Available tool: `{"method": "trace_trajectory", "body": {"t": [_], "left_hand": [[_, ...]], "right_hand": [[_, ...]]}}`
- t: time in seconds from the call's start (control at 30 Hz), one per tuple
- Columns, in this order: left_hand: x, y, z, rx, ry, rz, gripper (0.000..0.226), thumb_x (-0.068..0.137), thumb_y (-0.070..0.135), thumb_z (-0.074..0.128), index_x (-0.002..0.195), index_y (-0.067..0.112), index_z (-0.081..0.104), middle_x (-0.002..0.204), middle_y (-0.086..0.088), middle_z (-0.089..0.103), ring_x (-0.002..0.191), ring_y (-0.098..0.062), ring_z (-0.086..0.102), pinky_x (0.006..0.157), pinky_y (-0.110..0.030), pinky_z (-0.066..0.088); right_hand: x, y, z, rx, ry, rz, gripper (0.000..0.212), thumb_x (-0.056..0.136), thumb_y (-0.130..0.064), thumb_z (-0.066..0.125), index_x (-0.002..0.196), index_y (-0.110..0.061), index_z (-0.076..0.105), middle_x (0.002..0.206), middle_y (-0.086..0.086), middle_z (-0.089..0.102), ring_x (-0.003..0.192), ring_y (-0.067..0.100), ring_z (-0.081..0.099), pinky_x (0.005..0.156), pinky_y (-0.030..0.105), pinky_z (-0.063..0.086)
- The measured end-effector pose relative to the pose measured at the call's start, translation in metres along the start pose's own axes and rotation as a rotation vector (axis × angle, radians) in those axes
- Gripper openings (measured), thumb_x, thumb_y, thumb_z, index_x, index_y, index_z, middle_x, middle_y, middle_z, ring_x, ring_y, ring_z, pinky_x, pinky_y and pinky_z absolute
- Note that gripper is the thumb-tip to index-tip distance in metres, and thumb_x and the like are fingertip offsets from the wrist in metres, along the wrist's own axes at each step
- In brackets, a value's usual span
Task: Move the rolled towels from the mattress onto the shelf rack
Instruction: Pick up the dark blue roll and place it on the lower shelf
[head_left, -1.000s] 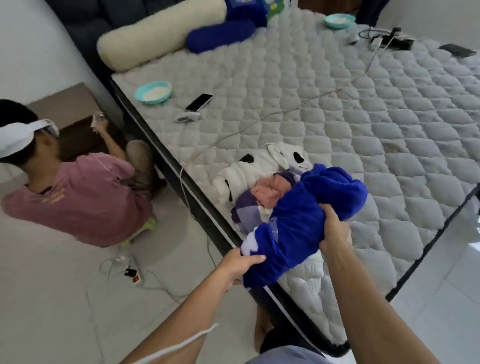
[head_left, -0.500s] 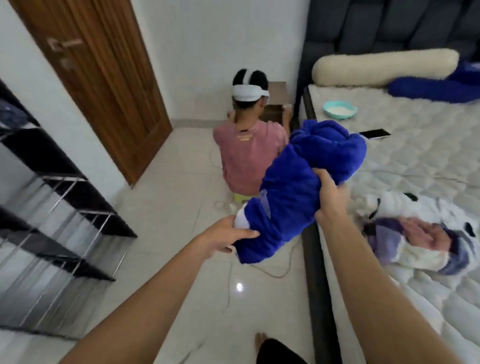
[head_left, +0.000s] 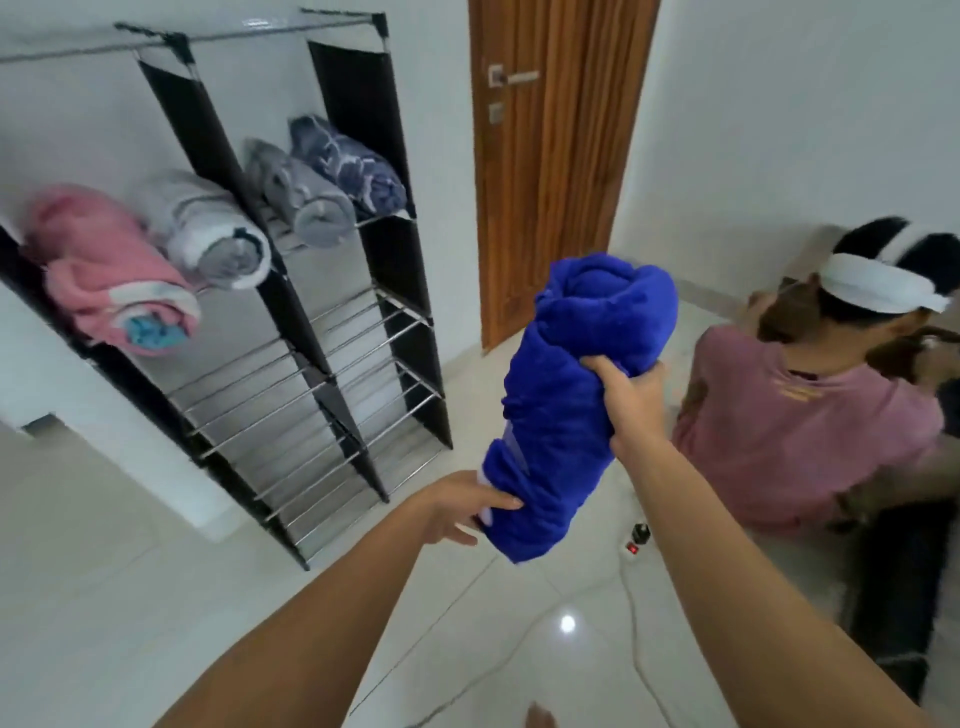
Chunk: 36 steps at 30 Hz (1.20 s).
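I carry a rolled blue towel (head_left: 566, 400) in the air, tilted with its far end up. My right hand (head_left: 631, 400) grips its upper right side. My left hand (head_left: 457, 512) holds its lower end, thumb on top and fingers beneath. The black shelf rack (head_left: 332, 374) with metal rod shelves stands to the left against the white wall. Its upper shelf holds a pink rolled towel (head_left: 104, 275), a white and grey one (head_left: 208, 234), a grey one (head_left: 301, 200) and a navy patterned one (head_left: 348, 166). The mattress is out of view.
A person in a pink shirt (head_left: 800, 415) sits on the floor at the right, close to the towel. A wooden door (head_left: 550, 166) stands shut behind. A power strip (head_left: 636, 540) and white cables lie on the tiled floor. The rack's lower shelves hold nothing.
I have turned left from the mattress toward the rack, carrying the blue towel along in both hands. The mattress has left the view and the rack's loaded upper shelf has come into it.
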<state>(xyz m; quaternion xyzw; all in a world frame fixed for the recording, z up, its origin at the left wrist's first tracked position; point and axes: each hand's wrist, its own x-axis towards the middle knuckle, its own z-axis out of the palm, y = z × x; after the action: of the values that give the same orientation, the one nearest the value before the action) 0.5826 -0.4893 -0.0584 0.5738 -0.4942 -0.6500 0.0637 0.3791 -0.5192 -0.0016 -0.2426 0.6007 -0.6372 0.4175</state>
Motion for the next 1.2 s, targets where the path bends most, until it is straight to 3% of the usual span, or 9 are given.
{"method": "trace_trajectory", "body": {"t": [0.13, 0.3, 0.43, 0.73, 0.9, 0.97, 1.1, 1.2], "left_hand": [[0.033, 0.011, -0.032, -0.060, 0.058, -0.054, 0.055, 0.076, 0.035, 0.074, 0.122, 0.015, 0.050, 0.125, -0.014, 0.060, 0.112, -0.026, 0.058, 0.099, -0.043, 0.050], [0.076, 0.024, -0.069, -0.144, 0.096, -0.063, 0.060, 0.075, 0.032, 0.074, 0.127, 0.014, 0.050, 0.120, -0.010, 0.065, 0.109, -0.024, 0.062, 0.098, -0.043, 0.050], [0.116, 0.026, -0.102, -0.231, 0.109, -0.087, 0.061, 0.075, 0.031, 0.074, 0.129, 0.016, 0.050, 0.120, -0.009, 0.066, 0.103, -0.021, 0.064, 0.091, -0.039, 0.052], [0.221, 0.031, -0.210, -0.441, 0.146, -0.143, 0.052, 0.078, 0.033, 0.072, 0.124, 0.015, 0.057, 0.117, -0.010, 0.069, 0.103, -0.022, 0.065, 0.092, -0.036, 0.052], [0.259, 0.035, -0.261, -0.546, 0.198, -0.203, 0.026, 0.080, 0.036, 0.071, 0.100, 0.022, 0.064, 0.093, -0.002, 0.069, 0.090, -0.018, 0.061, 0.086, -0.032, 0.051], [0.272, 0.034, -0.275, -0.585, 0.242, -0.208, 0.029, 0.080, 0.040, 0.069, 0.102, 0.022, 0.063, 0.090, -0.001, 0.067, 0.090, -0.019, 0.061, 0.086, -0.033, 0.051], [0.296, 0.036, -0.304, -0.669, 0.320, -0.186, 0.028, 0.083, 0.041, 0.067, 0.105, 0.025, 0.061, 0.103, -0.001, 0.065, 0.094, -0.020, 0.060, 0.087, -0.033, 0.050], [0.311, 0.041, -0.325, -0.763, 0.363, -0.168, 0.025, 0.084, 0.039, 0.067, 0.104, 0.027, 0.061, 0.123, -0.006, 0.064, 0.111, -0.026, 0.061, 0.096, -0.039, 0.052]], "right_hand": [[0.040, -0.002, 0.062, -0.144, -0.152, -0.025, 0.072, 0.066, -0.024, 0.081, 0.127, -0.014, 0.043, 0.116, 0.000, 0.059, 0.104, 0.021, 0.060, 0.088, 0.035, 0.050], [0.089, 0.003, 0.126, -0.313, -0.320, -0.058, 0.083, 0.064, -0.030, 0.081, 0.134, -0.019, 0.037, 0.126, 0.003, 0.056, 0.113, 0.026, 0.057, 0.102, 0.047, 0.047], [0.130, 0.016, 0.183, -0.450, -0.393, -0.071, 0.088, 0.068, -0.031, 0.081, 0.140, -0.018, 0.032, 0.134, 0.005, 0.052, 0.119, 0.028, 0.054, 0.103, 0.044, 0.044], [0.235, 0.068, 0.335, -0.723, -0.560, 0.022, 0.089, 0.078, -0.030, 0.076, 0.145, -0.009, 0.023, 0.142, 0.014, 0.045, 0.127, 0.036, 0.048, 0.104, 0.045, 0.040], [0.280, 0.101, 0.405, -0.816, -0.606, 0.088, 0.087, 0.078, -0.034, 0.075, 0.143, -0.007, 0.024, 0.138, 0.016, 0.049, 0.122, 0.036, 0.051, 0.099, 0.044, 0.045], [0.295, 0.113, 0.429, -0.834, -0.620, 0.112, 0.090, 0.078, -0.036, 0.075, 0.144, -0.006, 0.022, 0.139, 0.017, 0.048, 0.123, 0.037, 0.051, 0.099, 0.043, 0.046], [0.321, 0.134, 0.470, -0.868, -0.664, 0.124, 0.107, 0.082, -0.042, 0.071, 0.153, -0.002, 0.002, 0.153, 0.018, 0.033, 0.136, 0.036, 0.040, 0.106, 0.041, 0.041], [0.337, 0.148, 0.498, -0.887, -0.675, 0.121, 0.108, 0.084, -0.043, 0.068, 0.153, -0.001, -0.004, 0.155, 0.019, 0.031, 0.139, 0.037, 0.036, 0.109, 0.041, 0.038]]}}
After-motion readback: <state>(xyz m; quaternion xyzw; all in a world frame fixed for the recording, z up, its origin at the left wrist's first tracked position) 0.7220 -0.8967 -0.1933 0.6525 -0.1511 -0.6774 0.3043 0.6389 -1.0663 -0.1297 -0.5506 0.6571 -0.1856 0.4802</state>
